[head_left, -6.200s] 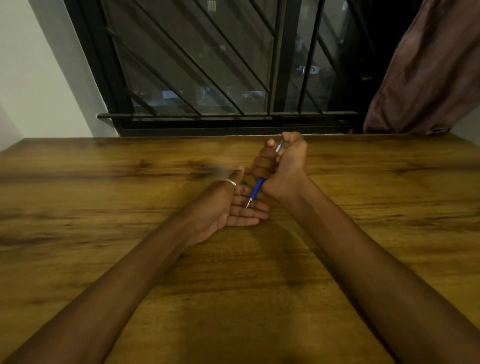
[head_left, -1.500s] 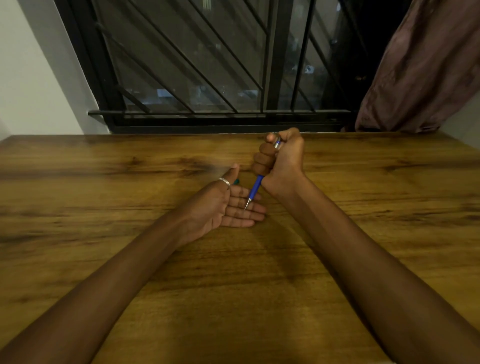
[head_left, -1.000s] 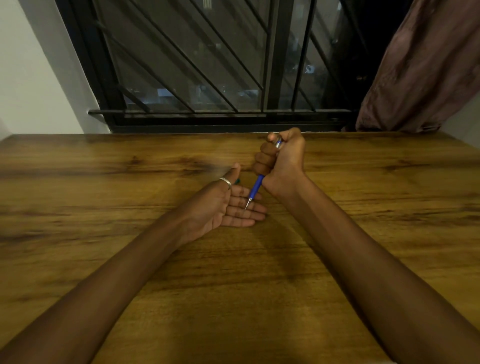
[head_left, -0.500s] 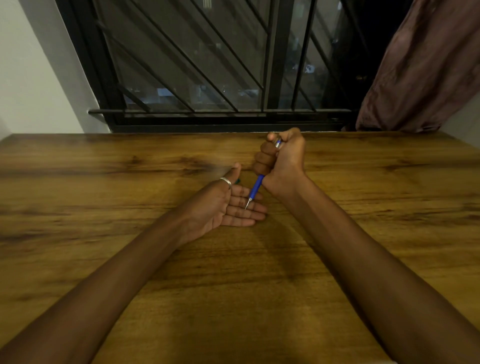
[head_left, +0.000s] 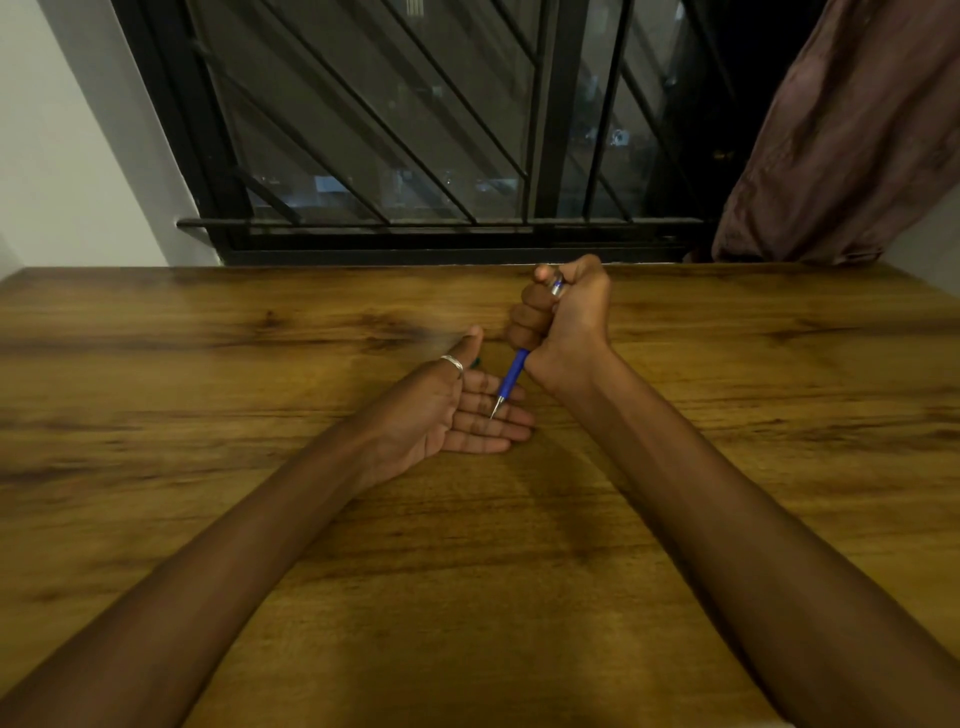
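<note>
Two hands: both over the wooden table (head_left: 218, 519), close together near its far middle.
Right hand (head_left: 569, 322): curled in a fist round the blue pen (head_left: 511, 375), thumb on top at its upper end.
Lie of the blue pen: tilted, upper part hidden in the fist, metal tip pointing down.
Left hand (head_left: 447, 410): palm up on the table, fingers straight, holding nothing; silver ring (head_left: 452, 362) on the thumb.
Tip against fingers: at the straight fingers, touching or just above, cannot tell.
Behind: black window grille (head_left: 395, 130); brown curtain (head_left: 841, 145) at right.
</note>
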